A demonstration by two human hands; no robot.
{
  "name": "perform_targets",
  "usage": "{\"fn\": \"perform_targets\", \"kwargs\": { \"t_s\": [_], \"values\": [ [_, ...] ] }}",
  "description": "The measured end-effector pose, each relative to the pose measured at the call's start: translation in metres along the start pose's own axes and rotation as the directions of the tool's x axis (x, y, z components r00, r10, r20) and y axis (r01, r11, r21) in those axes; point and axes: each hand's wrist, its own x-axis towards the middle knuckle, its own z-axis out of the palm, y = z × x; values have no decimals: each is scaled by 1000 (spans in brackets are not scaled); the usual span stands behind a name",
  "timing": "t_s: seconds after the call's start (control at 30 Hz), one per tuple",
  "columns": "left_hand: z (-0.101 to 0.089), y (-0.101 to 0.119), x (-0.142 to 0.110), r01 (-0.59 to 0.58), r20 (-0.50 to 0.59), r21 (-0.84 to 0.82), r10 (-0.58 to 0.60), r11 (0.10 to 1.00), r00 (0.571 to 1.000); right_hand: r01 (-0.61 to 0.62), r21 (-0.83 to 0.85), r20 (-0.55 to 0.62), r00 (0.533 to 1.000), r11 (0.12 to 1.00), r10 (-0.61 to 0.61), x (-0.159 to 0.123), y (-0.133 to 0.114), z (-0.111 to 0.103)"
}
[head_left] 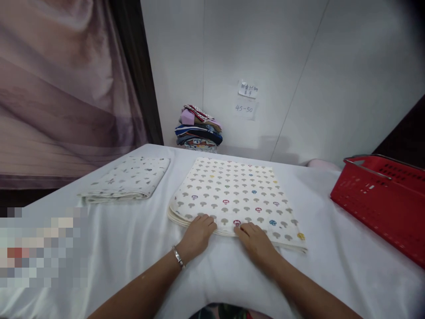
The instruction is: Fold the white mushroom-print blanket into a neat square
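A cream cloth printed with small mushrooms (232, 190) lies folded in several layers on the white-covered table (133, 248). My left hand (197, 232), with a bracelet at the wrist, rests flat on the cloth's near edge, fingers stretched out. My right hand (254, 241) lies beside it on the same near edge, fingers also flat and pointing left. Neither hand grips anything.
A second folded patterned cloth (128, 179) lies at the left. A stack of folded colourful fabrics (198, 128) sits against the back wall. A red plastic basket (381, 199) stands at the right edge. Paper notes (247, 97) hang on the wall; a curtain hangs left.
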Motion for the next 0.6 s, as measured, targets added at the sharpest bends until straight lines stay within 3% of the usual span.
{"fn": "perform_targets", "kwargs": {
  "t_s": [0.2,0.33,0.6],
  "values": [
    [0,-3,2,13,4,-31,-13,999,1000,33,72,18,999,997,-34,-1,3,4],
    [1,-2,1,18,-15,-37,-19,999,1000,-9,51,26,1000,999,8,-15,18,-6],
    [2,-7,3,-3,-22,-58,2,998,1000,-186,-72,-64,981,980,182,-89,77,-36]
  ]
}}
